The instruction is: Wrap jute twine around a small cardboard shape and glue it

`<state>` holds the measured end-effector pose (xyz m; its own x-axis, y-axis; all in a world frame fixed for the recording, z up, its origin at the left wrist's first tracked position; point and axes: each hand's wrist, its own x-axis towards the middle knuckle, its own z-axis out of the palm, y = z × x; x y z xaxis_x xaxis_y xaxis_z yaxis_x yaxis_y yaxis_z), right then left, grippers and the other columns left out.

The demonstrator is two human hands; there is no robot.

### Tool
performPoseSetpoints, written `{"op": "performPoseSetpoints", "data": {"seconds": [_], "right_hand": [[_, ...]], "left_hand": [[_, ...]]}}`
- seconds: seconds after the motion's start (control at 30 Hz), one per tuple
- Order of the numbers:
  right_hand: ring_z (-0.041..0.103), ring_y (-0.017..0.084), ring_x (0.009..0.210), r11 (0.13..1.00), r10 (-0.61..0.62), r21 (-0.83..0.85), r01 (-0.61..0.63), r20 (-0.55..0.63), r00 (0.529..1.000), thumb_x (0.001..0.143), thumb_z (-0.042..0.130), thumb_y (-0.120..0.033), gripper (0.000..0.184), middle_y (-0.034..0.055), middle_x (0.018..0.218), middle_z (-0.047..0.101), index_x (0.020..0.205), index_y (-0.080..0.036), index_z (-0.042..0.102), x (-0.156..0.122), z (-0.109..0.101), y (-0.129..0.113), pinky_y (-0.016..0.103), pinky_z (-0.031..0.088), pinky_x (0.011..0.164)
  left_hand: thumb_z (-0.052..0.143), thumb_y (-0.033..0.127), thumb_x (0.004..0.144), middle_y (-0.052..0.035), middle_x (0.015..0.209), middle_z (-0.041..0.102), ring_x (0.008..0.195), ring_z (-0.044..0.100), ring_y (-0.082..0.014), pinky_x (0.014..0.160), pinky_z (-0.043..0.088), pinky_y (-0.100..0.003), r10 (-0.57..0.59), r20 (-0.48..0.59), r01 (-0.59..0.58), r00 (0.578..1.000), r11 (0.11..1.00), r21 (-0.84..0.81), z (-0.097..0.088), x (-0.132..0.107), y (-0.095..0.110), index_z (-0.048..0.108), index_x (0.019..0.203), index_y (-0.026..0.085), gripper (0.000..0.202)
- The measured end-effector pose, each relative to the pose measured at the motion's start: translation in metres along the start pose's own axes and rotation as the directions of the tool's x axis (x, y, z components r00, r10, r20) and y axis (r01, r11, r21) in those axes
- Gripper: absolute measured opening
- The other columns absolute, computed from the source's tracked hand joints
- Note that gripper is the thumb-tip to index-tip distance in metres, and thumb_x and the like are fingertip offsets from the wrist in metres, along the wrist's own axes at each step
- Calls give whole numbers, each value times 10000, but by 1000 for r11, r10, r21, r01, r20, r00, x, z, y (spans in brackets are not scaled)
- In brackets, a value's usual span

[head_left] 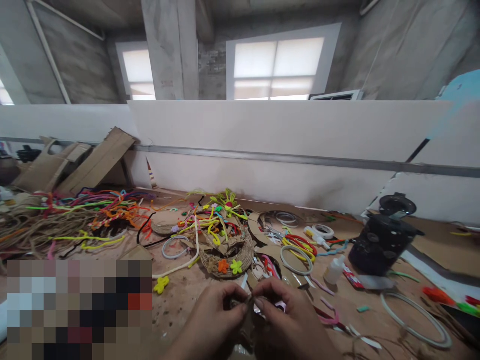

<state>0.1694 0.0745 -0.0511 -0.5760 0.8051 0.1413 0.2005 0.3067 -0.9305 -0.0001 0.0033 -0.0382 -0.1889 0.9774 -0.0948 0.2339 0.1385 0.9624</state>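
Observation:
My left hand [215, 317] and my right hand [287, 320] meet at the bottom centre, fingertips pinched together on a small brownish piece [249, 301], perhaps jute cord; I cannot make out exactly what it is. Just beyond them lies a twine-wrapped crescent [228, 257] with an orange flower and a green flower stuck on it, under a tangle of yellow and coloured pipe cleaners [215, 220]. A small white glue bottle [335, 270] stands to the right of my hands.
A heap of pipe cleaners and jute twine [75, 220] fills the left. Cardboard pieces [75, 165] lean on the white partition [285, 145]. A black jar-like object [380, 240] stands right, with white rings [416, 320] and coloured hoops [298, 250] about.

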Motion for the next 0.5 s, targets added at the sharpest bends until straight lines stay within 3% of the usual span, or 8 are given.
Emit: {"op": "performPoseSetpoints", "data": {"seconds": [0.13,0.33,0.5], "right_hand": [[672,232,816,994,-67,-90,66,-15,998,830,604,-226,154,37,836,750,844,-208,757,-3,1,-1,317,454,742],[696,246,872,972,-144,-191,140,-7,990,908,618,-314,172,38,916,767,937,-241,770,-4,-3,-1,325,479,772],[691,224,841,878,-361,-352,326,-37,932,918,632,-242,112,24,872,728,879,-253,737,-2,-5,2,300,499,740]], "left_hand": [[645,211,765,-78,860,784,835,676,-228,740,457,-296,50,26,-52,998,997,58,0,2,-8,804,916,129,234],[655,232,740,-48,758,705,748,619,-198,690,441,-288,-15,-6,15,1000,999,-40,0,4,-11,746,833,124,169],[664,205,698,3,655,609,648,528,-150,627,389,-259,-21,-68,12,997,991,-130,1,6,-6,680,745,148,75]]}}
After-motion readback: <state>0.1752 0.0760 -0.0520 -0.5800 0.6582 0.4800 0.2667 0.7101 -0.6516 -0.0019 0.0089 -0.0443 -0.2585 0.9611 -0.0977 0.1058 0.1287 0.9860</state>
